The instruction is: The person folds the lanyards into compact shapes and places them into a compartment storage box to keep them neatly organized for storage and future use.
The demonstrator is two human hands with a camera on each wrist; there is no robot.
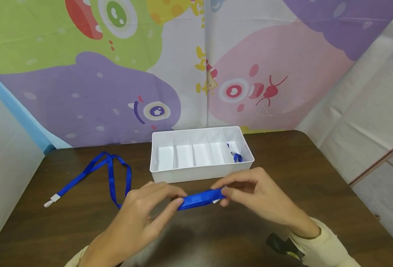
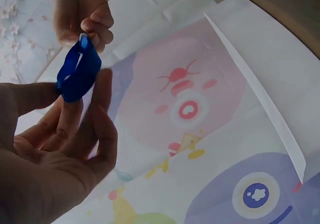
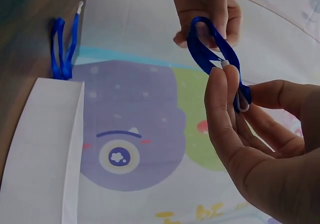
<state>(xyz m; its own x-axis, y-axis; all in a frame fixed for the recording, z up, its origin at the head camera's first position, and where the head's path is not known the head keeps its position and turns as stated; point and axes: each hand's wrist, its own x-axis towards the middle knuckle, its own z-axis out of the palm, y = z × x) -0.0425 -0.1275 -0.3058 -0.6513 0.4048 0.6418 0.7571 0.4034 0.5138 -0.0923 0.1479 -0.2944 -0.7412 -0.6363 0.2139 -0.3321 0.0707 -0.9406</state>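
A blue lanyard (image 1: 200, 199), folded into a short flat bundle, is stretched between both hands in front of the tray. My left hand (image 1: 146, 209) pinches its left end between thumb and fingers. The right end is pinched by my right hand (image 1: 256, 196), where a white clip part shows beside the fingers. In the right wrist view the folded lanyard (image 3: 215, 46) forms open loops, with its white clip (image 3: 243, 105) by the right fingertips. Another blue lanyard (image 1: 109, 167) lies loosely spread on the table at the left, its white clip (image 1: 52, 200) pointing toward the near left.
Behind the hands stands a white tray (image 1: 200, 174) with several compartments. Its rightmost one holds a coiled blue lanyard (image 1: 237, 157). A black object (image 1: 280, 244) lies beside the right sleeve. The brown table (image 1: 296, 167) ends at a cartoon-printed cloth (image 1: 116, 107).
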